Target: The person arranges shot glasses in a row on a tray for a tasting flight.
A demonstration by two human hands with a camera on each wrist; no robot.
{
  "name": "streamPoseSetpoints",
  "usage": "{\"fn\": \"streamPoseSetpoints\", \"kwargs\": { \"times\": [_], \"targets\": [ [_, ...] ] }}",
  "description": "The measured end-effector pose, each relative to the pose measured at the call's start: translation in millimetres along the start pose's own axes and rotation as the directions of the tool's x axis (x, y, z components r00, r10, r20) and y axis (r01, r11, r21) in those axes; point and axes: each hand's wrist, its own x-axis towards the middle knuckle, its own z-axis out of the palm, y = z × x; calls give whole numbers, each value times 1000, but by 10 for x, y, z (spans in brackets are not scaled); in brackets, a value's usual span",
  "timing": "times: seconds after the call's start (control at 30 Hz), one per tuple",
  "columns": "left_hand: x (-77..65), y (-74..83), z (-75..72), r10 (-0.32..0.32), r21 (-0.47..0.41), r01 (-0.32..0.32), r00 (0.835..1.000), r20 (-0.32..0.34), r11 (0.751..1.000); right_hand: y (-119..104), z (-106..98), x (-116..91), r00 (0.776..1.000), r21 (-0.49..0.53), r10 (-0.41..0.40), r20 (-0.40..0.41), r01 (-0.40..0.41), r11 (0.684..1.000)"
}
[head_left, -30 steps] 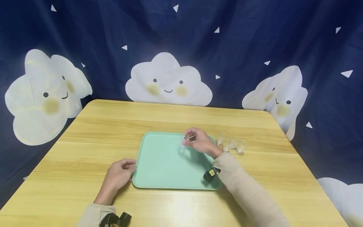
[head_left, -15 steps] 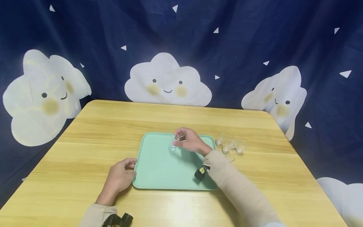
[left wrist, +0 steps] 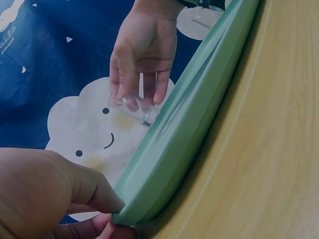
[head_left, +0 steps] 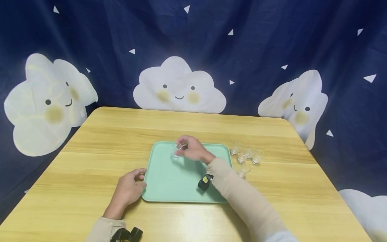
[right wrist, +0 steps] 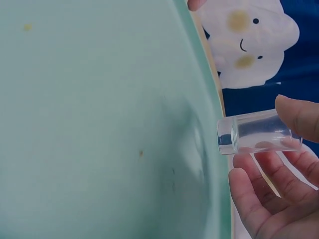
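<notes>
My right hand holds a small clear shot glass upright between thumb and fingertips. It is over the far left part of a mint-green tray, and in the right wrist view the glass's thick base is close to the tray surface. At the tray's left edge, my left hand pinches the rim; the left wrist view shows the thumb on top and fingers underneath. The same view shows the right hand with the glass beyond the tray's raised rim.
Several more clear shot glasses stand in a cluster on the wooden table, to the right of the tray. One glass is nearer, beside the right forearm. A dark blue curtain with cloud prints hangs behind the table.
My right hand has moved left over the tray with the shot glass, uncovering another glass on the right. The left hand stays at the tray's left rim.
</notes>
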Motion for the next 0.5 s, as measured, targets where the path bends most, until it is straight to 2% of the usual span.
{"fn": "streamPoseSetpoints", "kwargs": {
  "times": [0.33, 0.5],
  "targets": [
    [-8, 8, -4, -19, -9, 19, 1000, 5, 1000, -72, 139, 106, 1000, -2, 7, 19, -7, 1000],
    [-3, 10, -5, -14, 2, 14, 1000, -5, 1000, -116, 221, 157, 999, 31, 11, 33, -12, 999]
  ]
}}
